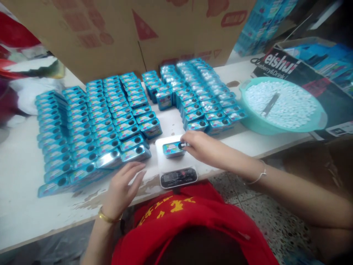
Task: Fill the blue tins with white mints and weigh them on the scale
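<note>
A small blue tin (171, 150) with a dark round hole in its top lies on a white digital kitchen scale (161, 165). Over the hole end of this tin is my right hand (195, 145), its thumb and fingers pinched together on small white candies (184, 144). My left hand (125, 187) rests near the table's front edge with fingers apart, holding nothing, just in front of the left block of blue tins (96, 121). The scale's display (172, 177) is lit, but its digits are too blurred to read.
More blue tins (198, 88) stand in rows on the right, many with white candies on top. A turquoise basin (278, 129) of white candies holds a scoop-like strip (270, 105). Behind are a large cardboard box (176, 33) and a black carton (300, 73).
</note>
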A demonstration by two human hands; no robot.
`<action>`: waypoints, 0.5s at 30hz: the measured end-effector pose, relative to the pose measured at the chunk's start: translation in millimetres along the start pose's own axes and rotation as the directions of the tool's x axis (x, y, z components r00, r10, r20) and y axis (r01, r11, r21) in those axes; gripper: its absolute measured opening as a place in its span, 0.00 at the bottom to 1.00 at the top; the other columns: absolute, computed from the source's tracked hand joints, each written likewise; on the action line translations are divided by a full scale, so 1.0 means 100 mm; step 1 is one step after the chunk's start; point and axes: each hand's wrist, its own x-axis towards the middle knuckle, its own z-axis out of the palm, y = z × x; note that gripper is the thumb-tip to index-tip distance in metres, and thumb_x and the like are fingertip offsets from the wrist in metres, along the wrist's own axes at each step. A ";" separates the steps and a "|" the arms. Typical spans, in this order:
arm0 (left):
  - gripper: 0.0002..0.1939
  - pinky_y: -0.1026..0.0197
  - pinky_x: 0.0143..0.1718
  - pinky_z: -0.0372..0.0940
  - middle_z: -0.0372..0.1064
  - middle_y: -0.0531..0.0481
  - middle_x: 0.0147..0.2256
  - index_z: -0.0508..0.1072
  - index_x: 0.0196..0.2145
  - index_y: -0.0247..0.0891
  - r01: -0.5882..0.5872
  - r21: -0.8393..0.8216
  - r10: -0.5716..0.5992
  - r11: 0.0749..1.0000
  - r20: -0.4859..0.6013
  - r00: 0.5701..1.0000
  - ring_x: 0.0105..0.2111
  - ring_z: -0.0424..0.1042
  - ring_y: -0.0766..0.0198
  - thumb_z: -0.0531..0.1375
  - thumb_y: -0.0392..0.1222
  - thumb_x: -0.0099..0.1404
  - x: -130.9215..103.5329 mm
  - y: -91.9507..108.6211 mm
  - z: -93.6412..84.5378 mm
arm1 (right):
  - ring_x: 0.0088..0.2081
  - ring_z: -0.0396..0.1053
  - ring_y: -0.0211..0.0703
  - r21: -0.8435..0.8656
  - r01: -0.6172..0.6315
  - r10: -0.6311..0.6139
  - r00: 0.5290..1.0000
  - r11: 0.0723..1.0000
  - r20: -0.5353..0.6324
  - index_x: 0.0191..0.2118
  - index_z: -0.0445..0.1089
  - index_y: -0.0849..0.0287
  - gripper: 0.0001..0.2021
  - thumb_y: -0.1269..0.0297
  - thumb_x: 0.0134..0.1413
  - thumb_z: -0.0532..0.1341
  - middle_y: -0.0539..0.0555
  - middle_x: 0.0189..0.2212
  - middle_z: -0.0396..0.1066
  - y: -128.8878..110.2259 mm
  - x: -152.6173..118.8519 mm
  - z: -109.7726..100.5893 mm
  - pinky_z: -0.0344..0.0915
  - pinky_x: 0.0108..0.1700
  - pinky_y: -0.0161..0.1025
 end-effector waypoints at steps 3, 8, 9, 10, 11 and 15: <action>0.09 0.60 0.43 0.66 0.69 0.44 0.41 0.71 0.43 0.37 -0.001 -0.014 0.001 1.000 -0.004 1.000 0.41 0.70 0.62 0.57 0.35 0.65 0.00 -0.01 0.02 | 0.35 0.65 0.44 0.024 -0.008 0.009 0.999 1.000 -0.041 0.33 0.69 0.64 0.07 0.73 0.55 0.54 0.59 0.32 0.69 0.00 0.00 -0.01 0.59 0.39 0.41; 0.09 0.61 0.44 0.65 0.69 0.45 0.41 0.71 0.42 0.37 0.024 -0.031 -0.025 0.999 -0.010 1.000 0.42 0.70 0.62 0.57 0.35 0.64 0.00 -0.01 0.03 | 0.30 0.63 0.38 0.499 -0.072 0.167 0.975 0.863 -0.148 0.34 0.71 0.61 0.05 0.69 0.53 0.58 0.53 0.28 0.69 0.10 -0.12 -0.02 0.58 0.32 0.37; 0.09 0.61 0.43 0.65 0.69 0.45 0.41 0.71 0.42 0.37 0.026 -0.032 -0.027 0.999 -0.010 1.000 0.42 0.70 0.62 0.57 0.35 0.64 0.00 -0.01 0.03 | 0.27 0.61 0.36 0.652 -0.114 0.238 0.965 0.750 -0.106 0.35 0.71 0.61 0.06 0.67 0.53 0.59 0.51 0.26 0.67 0.13 -0.17 -0.01 0.56 0.29 0.36; 0.08 0.61 0.43 0.65 0.69 0.45 0.41 0.71 0.42 0.36 0.026 -0.032 -0.027 0.999 -0.012 1.000 0.42 0.70 0.62 0.57 0.35 0.64 0.00 -0.02 0.03 | 0.24 0.59 0.34 0.779 -0.155 0.306 0.951 0.607 -0.050 0.36 0.71 0.60 0.07 0.64 0.52 0.60 0.49 0.24 0.66 0.17 -0.22 0.00 0.54 0.25 0.34; 0.08 0.61 0.44 0.65 0.69 0.45 0.40 0.71 0.42 0.36 0.026 -0.035 -0.026 0.999 -0.015 1.000 0.42 0.70 0.62 0.57 0.35 0.64 -0.01 -0.03 0.04 | 0.22 0.58 0.32 0.872 -0.183 0.366 0.931 0.454 0.005 0.37 0.71 0.59 0.08 0.63 0.51 0.62 0.48 0.22 0.64 0.21 -0.28 0.03 0.51 0.23 0.33; 0.08 0.60 0.44 0.65 0.70 0.45 0.40 0.72 0.41 0.36 0.041 -0.050 -0.042 0.998 -0.014 0.999 0.42 0.70 0.62 0.56 0.36 0.64 0.00 -0.04 0.05 | 0.22 0.56 0.28 0.985 -0.172 0.525 0.836 -0.023 0.158 0.36 0.72 0.59 0.09 0.67 0.44 0.65 0.48 0.25 0.65 0.41 -0.54 0.24 0.48 0.20 0.30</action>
